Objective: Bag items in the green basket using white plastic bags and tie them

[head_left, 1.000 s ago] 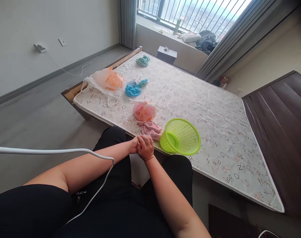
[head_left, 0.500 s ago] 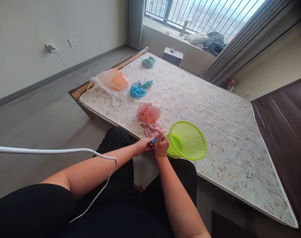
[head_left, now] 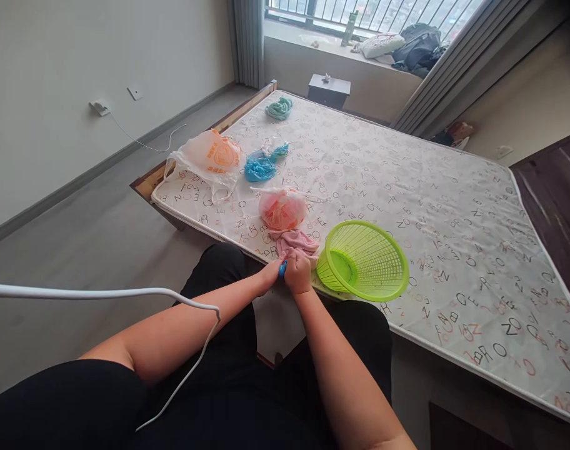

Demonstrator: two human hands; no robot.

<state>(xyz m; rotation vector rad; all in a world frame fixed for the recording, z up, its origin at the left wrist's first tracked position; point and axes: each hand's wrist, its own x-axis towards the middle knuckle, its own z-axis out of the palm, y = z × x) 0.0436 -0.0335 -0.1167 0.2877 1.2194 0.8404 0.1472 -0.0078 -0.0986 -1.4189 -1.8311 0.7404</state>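
Note:
Both my hands meet at the mattress's near edge, around a small blue item (head_left: 282, 269) that is mostly hidden between them. My left hand (head_left: 269, 275) is closed on its left side. My right hand (head_left: 297, 271) is curled into a fist against its right side. A crumpled pink cloth (head_left: 295, 242) lies just beyond my fingers. Behind the cloth sits a clear bag with red contents (head_left: 282, 209). To the right of my right hand, a green plastic basket (head_left: 364, 259) lies tilted on its side, its opening towards the right.
On the patterned mattress (head_left: 435, 250) are a white bag with orange print (head_left: 214, 156), a blue bag (head_left: 260, 167) and a teal cloth bundle (head_left: 279, 109). A white cable (head_left: 102, 292) crosses above my left arm. A small nightstand (head_left: 329, 90) stands beyond the mattress.
My hands have shifted slightly left with the blue item, and my right fist now covers more of it. The view has moved a little, so the basket appears further right.

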